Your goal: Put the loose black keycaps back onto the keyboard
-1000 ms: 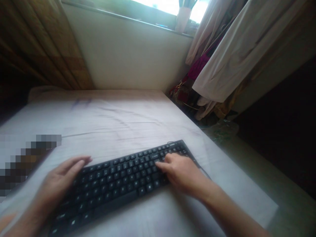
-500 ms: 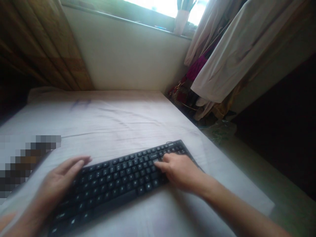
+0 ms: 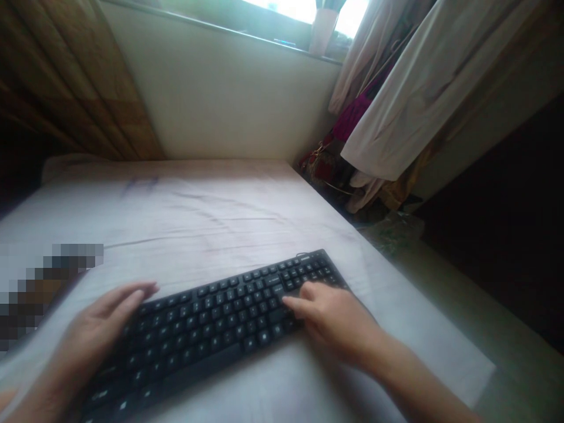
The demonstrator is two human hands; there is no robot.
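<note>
A black keyboard (image 3: 211, 323) lies at a slant on a pale sheet, its right end farther away. Over its left end rests my left hand (image 3: 103, 320), fingers stretched along the far left edge and the thumb alongside them; nothing is gripped in it. My right hand (image 3: 328, 311) is above the right part of the keys, with one finger pointing left onto or just over them and the other fingers curled. No object shows in the right hand. It hides some of the right-hand keys.
The pale sheet (image 3: 211, 217) covers a flat surface that ends at a wall (image 3: 220, 100). A brown curtain (image 3: 97, 88) hangs at the left. Clothes (image 3: 396, 111) hang at the right, near a pot (image 3: 324, 29) on the window sill. A pixelated patch covers the left edge.
My right hand has moved slightly right and toward me over the keys. The left hand has shifted a little left. The view has also shifted slightly.
</note>
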